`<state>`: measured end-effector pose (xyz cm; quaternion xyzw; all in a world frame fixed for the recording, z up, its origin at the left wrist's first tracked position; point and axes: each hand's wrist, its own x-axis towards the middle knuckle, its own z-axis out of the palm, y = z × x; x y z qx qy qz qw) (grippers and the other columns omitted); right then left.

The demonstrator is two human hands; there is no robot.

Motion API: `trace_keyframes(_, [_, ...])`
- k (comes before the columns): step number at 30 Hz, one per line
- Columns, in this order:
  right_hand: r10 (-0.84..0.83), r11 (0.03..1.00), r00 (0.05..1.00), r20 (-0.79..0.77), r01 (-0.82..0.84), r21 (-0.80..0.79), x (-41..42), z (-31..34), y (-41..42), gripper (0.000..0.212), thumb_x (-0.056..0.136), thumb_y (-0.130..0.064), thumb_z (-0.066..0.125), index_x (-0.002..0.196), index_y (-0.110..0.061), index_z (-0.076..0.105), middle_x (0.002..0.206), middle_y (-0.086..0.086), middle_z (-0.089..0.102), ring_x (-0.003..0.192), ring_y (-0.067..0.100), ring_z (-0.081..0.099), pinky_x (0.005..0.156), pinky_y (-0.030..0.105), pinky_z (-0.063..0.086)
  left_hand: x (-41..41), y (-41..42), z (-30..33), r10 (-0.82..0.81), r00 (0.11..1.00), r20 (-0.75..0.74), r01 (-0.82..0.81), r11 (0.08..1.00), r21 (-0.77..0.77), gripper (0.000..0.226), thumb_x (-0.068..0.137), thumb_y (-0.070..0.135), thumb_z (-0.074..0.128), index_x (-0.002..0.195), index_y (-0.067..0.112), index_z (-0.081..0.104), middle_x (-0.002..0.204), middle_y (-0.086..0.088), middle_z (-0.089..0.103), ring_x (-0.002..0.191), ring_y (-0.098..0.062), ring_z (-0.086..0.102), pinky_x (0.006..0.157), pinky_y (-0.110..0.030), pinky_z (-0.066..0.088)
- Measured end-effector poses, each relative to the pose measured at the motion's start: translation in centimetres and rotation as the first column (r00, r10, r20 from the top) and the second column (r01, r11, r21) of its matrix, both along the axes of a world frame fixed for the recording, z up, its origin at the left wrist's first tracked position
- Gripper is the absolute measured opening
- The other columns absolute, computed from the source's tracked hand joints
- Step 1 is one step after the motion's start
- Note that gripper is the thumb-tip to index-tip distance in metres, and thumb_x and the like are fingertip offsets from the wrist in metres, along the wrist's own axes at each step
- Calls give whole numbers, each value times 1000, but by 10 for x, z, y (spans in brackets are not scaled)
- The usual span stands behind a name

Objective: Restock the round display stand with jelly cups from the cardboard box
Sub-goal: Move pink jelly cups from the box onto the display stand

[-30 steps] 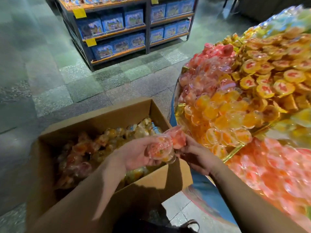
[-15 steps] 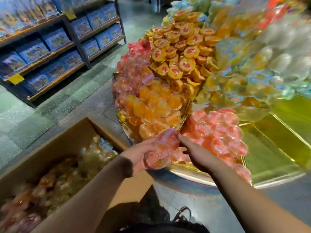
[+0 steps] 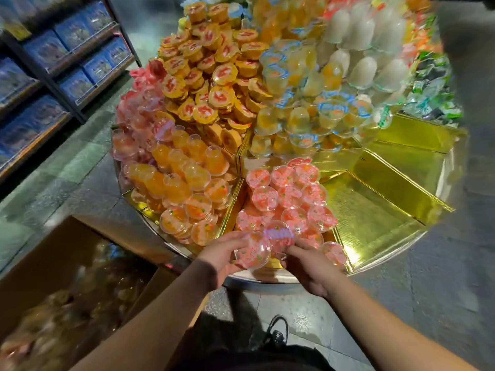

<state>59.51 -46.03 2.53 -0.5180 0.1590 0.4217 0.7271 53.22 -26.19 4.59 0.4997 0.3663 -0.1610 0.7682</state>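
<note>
My left hand [image 3: 221,257] grips a pink jelly cup [image 3: 252,253] at the near rim of the round display stand [image 3: 267,277]. My right hand [image 3: 308,266] reaches in beside it, its fingers curled round a second pink cup [image 3: 278,235]. Both hands are over the front of the gold section that holds a heap of pink jelly cups [image 3: 289,199]. The open cardboard box [image 3: 61,236], with blurred cups inside, stands at the lower left on the floor.
Orange cups [image 3: 182,183] fill the section to the left. Bare gold sections [image 3: 375,210] lie to the right. Yellow-lidded and clear cups are piled higher up. Shelves of blue boxes [image 3: 53,62] stand at the far left. My shoe [image 3: 277,333] is below the stand.
Both hands carried the pink cups from above the box rightward to the stand's pink section. The view swung from the box onto the stand.
</note>
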Motion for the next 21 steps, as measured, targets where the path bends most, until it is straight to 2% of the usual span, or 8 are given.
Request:
trace_keyframes(2, [-92, 996, 993, -70, 93, 4, -4, -3, 0, 19, 89, 3, 61, 105, -6, 66, 82, 9, 68, 74, 19, 57, 57, 20, 49, 7, 0, -4, 72, 997, -16, -72, 997, -18, 32, 90, 10, 63, 122, 10, 60, 121, -13, 64, 113, -32, 62, 89, -46, 55])
trace_keyframes(5, [-154, 988, 979, -131, 153, -13, -7, -6, 7, 24, 90, 5, 60, 111, -5, 63, 79, 7, 71, 73, 17, 61, 63, 20, 49, 16, 9, -13, 182, 982, -55, -182, 983, -9, 36, 87, 11, 67, 121, 7, 59, 123, -17, 63, 109, -35, 64, 93, -51, 54])
trace_keyframes(10, [-223, 974, 952, -211, 225, -16, -7, -9, 26, 31, 90, 5, 62, 120, -2, 57, 78, 7, 74, 68, 13, 68, 72, 22, 51, 27, 22, -26, 208, 978, -33, -203, 972, 117, 36, 88, 24, 69, 122, 16, 59, 122, -10, 64, 108, -32, 65, 97, -44, 53])
trace_keyframes(14, [-246, 969, 949, -196, 244, -36, -6, -6, 38, 22, 93, 3, 61, 113, -3, 56, 72, 5, 74, 64, 13, 67, 61, 19, 50, 34, 25, -33, 188, 982, -20, -181, 966, 182, 27, 92, 26, 66, 117, 17, 62, 115, -7, 67, 106, -26, 65, 98, -40, 51])
trace_keyframes(15, [-258, 966, 946, -194, 256, -37, -6, -4, 42, 18, 93, 3, 60, 108, -5, 55, 71, 5, 73, 62, 13, 67, 58, 18, 51, 36, 25, -34, 177, 984, -14, -171, 967, 188, 21, 94, 26, 64, 113, 17, 63, 112, -7, 68, 103, -24, 67, 95, -39, 53])
trace_keyframes(17, [-286, 958, 938, -196, 285, -35, -5, 0, 49, 13, 94, 3, 59, 101, -5, 54, 65, 4, 70, 59, 14, 64, 51, 17, 50, 40, 24, -36, 155, 988, -10, -150, 967, 207, 16, 96, 26, 60, 109, 17, 64, 106, -6, 71, 97, -21, 68, 78, -32, 55])
trace_keyframes(19, [-309, 951, 931, -196, 308, -32, -5, -1, 57, 11, 94, 3, 58, 103, -3, 53, 63, 5, 67, 59, 16, 58, 47, 18, 49, 45, 24, -39, 150, 989, -14, -143, 965, 221, 15, 97, 26, 59, 109, 17, 62, 106, -6, 69, 94, -19, 67, 69, -29, 54])
trace_keyframes(21, [-333, 943, 924, -187, 329, -50, -6, -6, 65, 12, 95, 3, 57, 105, -4, 53, 70, 8, 65, 60, 18, 57, 48, 19, 50, 52, 26, -46, 152, 988, -19, -144, 965, 220, 17, 95, 27, 62, 109, 18, 61, 112, -8, 68, 101, -23, 65, 84, -39, 56])
